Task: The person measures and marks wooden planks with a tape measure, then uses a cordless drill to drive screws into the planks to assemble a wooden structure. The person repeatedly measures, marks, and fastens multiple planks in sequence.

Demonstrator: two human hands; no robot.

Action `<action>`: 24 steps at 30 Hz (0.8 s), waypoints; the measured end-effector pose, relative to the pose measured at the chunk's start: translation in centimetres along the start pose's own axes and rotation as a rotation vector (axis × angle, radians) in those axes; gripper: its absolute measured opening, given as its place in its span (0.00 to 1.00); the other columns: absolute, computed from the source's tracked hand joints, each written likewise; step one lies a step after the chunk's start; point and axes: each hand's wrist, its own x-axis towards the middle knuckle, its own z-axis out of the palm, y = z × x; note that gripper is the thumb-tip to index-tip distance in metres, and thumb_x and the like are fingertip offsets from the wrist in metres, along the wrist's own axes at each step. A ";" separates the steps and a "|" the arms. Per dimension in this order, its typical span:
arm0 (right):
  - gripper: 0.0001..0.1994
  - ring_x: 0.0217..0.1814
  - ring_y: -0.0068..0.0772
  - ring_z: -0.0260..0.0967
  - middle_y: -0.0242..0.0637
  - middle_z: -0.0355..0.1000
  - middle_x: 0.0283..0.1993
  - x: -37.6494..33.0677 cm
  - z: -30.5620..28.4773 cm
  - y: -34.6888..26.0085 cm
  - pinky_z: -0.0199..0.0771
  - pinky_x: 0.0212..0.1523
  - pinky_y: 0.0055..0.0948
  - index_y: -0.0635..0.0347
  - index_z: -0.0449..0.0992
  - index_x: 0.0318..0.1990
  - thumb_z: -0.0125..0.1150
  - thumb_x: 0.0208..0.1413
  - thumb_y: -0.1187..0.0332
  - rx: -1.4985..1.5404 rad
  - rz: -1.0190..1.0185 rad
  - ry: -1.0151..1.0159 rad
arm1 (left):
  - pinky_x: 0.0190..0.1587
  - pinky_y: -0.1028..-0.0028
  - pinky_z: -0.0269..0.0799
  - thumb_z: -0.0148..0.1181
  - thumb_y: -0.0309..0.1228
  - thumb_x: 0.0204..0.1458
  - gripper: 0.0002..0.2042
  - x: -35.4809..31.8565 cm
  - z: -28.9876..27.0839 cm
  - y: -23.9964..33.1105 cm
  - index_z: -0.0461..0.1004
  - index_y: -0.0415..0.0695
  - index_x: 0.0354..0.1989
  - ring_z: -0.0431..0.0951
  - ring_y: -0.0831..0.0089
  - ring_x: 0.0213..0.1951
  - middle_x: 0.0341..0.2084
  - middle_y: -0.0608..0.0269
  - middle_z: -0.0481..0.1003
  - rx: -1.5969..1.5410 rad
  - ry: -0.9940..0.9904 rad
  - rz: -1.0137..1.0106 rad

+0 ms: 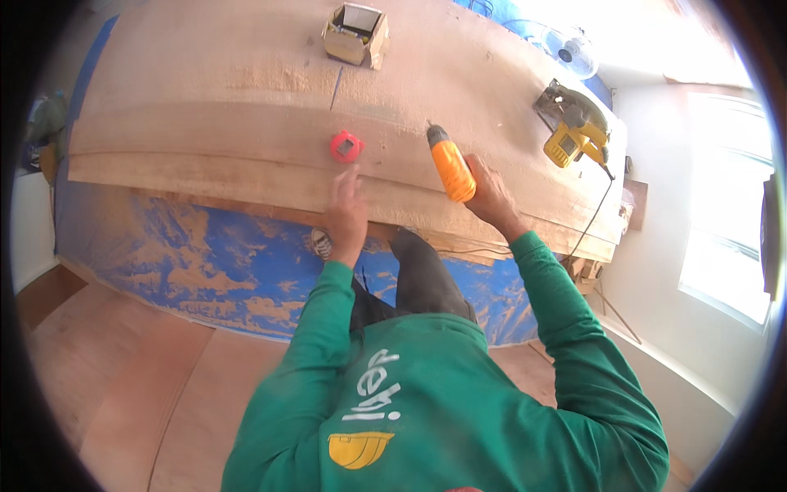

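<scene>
My right hand (492, 197) is wrapped round an orange cordless drill (452, 170), whose dark chuck and thin bit point away from me over the plywood. The drill's handle is hidden by my hand. My left hand (348, 217) is open, fingers stretched forward and slightly blurred, over the near edge of the boards. Just beyond its fingertips lies a red tape measure (348, 148), apart from the hand as far as I can see. Beneath both hands are stacked plywood sheets (246, 123), dusted with sawdust.
A small open cardboard box (348, 51) stands farther back on the plywood, near a dark line. At the right lies a yellow circular saw (574, 135), its cord (594, 217) running over the edge. A fan (570, 53) stands behind. Sawdust-covered blue sheeting (221, 262) lies below.
</scene>
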 end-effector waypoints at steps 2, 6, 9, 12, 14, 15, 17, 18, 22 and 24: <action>0.22 0.65 0.51 0.78 0.44 0.79 0.60 0.9 0.5 3.0 0.64 0.67 0.52 0.55 0.72 0.61 0.68 0.60 0.73 -0.122 -0.010 -0.026 | 0.63 0.55 0.77 0.72 0.26 0.60 0.29 2.7 -3.3 0.1 0.75 0.48 0.72 0.78 0.51 0.63 0.62 0.53 0.78 0.156 -0.043 0.160; 0.27 0.65 0.45 0.76 0.39 0.77 0.58 1.0 1.2 6.7 0.62 0.67 0.50 0.54 0.71 0.62 0.72 0.54 0.76 -0.254 -0.088 -0.077 | 0.70 0.52 0.73 0.83 0.35 0.49 0.42 9.9 -5.9 -1.2 0.71 0.49 0.75 0.72 0.46 0.69 0.66 0.52 0.74 0.422 -0.319 0.475; 0.30 0.68 0.44 0.74 0.38 0.76 0.59 0.7 2.0 7.7 0.63 0.67 0.51 0.54 0.71 0.63 0.75 0.52 0.77 -0.245 -0.128 -0.047 | 0.69 0.50 0.73 0.86 0.37 0.44 0.44 13.6 -5.1 -2.5 0.72 0.48 0.73 0.73 0.44 0.69 0.66 0.52 0.73 0.419 -0.549 0.499; 0.31 0.70 0.46 0.71 0.39 0.74 0.62 0.5 2.3 8.0 0.65 0.69 0.52 0.54 0.70 0.64 0.75 0.52 0.77 -0.218 -0.126 -0.045 | 0.64 0.51 0.76 0.85 0.38 0.47 0.38 15.1 -4.6 -2.8 0.74 0.44 0.67 0.78 0.45 0.62 0.62 0.48 0.75 0.342 -0.687 0.382; 0.33 0.72 0.49 0.70 0.41 0.73 0.63 0.3 2.0 7.8 0.66 0.70 0.53 0.55 0.69 0.66 0.76 0.52 0.76 -0.238 -0.123 -0.098 | 0.60 0.53 0.78 0.81 0.38 0.52 0.33 14.6 -5.3 -2.2 0.74 0.42 0.64 0.81 0.49 0.56 0.58 0.48 0.77 0.293 -0.680 0.236; 0.34 0.73 0.50 0.69 0.42 0.72 0.64 0.3 1.7 7.4 0.67 0.71 0.53 0.55 0.69 0.67 0.77 0.52 0.76 -0.234 -0.124 -0.132 | 0.58 0.56 0.79 0.79 0.39 0.54 0.30 13.7 -5.8 -1.8 0.75 0.41 0.62 0.82 0.51 0.54 0.55 0.48 0.79 0.268 -0.636 0.144; 0.36 0.74 0.53 0.68 0.45 0.72 0.65 -0.5 1.0 5.9 0.67 0.71 0.53 0.57 0.68 0.71 0.77 0.54 0.74 -0.295 -0.092 -0.077 | 0.52 0.61 0.79 0.75 0.41 0.59 0.25 10.7 -7.7 -0.7 0.75 0.40 0.58 0.82 0.59 0.47 0.45 0.52 0.79 0.008 -0.583 -0.113; 0.37 0.74 0.54 0.67 0.47 0.71 0.66 -0.9 0.6 4.7 0.68 0.72 0.53 0.58 0.68 0.72 0.77 0.55 0.72 -0.326 -0.065 -0.070 | 0.48 0.63 0.79 0.72 0.43 0.61 0.24 8.7 -8.5 -0.2 0.76 0.39 0.57 0.81 0.63 0.42 0.39 0.56 0.79 -0.212 -0.555 -0.267; 0.37 0.74 0.55 0.70 0.52 0.74 0.65 -2.5 1.6 -4.0 0.72 0.72 0.53 0.59 0.65 0.78 0.74 0.62 0.65 0.064 -0.132 0.048 | 0.43 0.69 0.77 0.58 0.48 0.72 0.21 2.1 -8.6 1.6 0.77 0.40 0.55 0.79 0.71 0.38 0.38 0.60 0.79 -0.711 -0.499 -0.530; 0.34 0.70 0.54 0.75 0.57 0.74 0.66 -2.2 3.2 -9.1 0.76 0.68 0.51 0.62 0.67 0.77 0.71 0.68 0.61 0.445 -0.149 -0.088 | 0.43 0.69 0.79 0.51 0.58 0.75 0.29 0.8 -8.5 1.8 0.77 0.39 0.55 0.82 0.71 0.38 0.39 0.58 0.81 -0.839 -0.539 -0.561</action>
